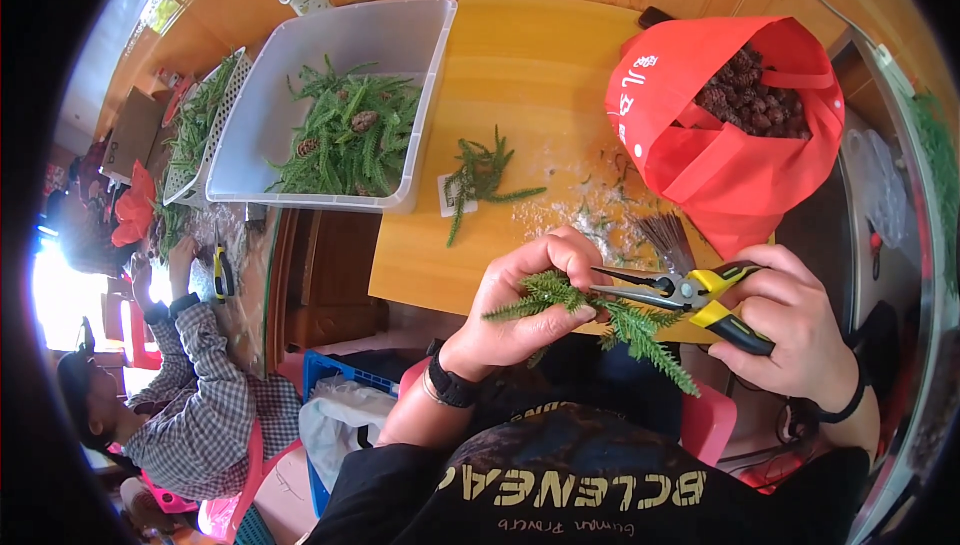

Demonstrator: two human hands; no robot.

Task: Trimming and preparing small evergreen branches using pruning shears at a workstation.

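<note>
My left hand (510, 290) pinches a green artificial pine sprig (645, 337), its needled branches sticking out on both sides of the fingers. In my right hand (795, 320) are long-nose pliers (682, 291) with yellow and black handles. Their jaws are parted and point left, with the tips at the sprig beside my left fingertips. Whether they touch the stem is hidden by the fingers. Past my hands, another pine sprig (482, 173) lies on the yellow table (540, 65), partly over a small white card (446, 195).
A clear plastic bin (235, 160) holds many sprigs with cones. Pine cones (760, 95) fill a red bag (660, 95); thin brown stems (668, 240) and white crumbs (600, 225) lie nearby. At left, a co-worker (210, 385) sits near other pliers (222, 270) and a white basket (205, 135).
</note>
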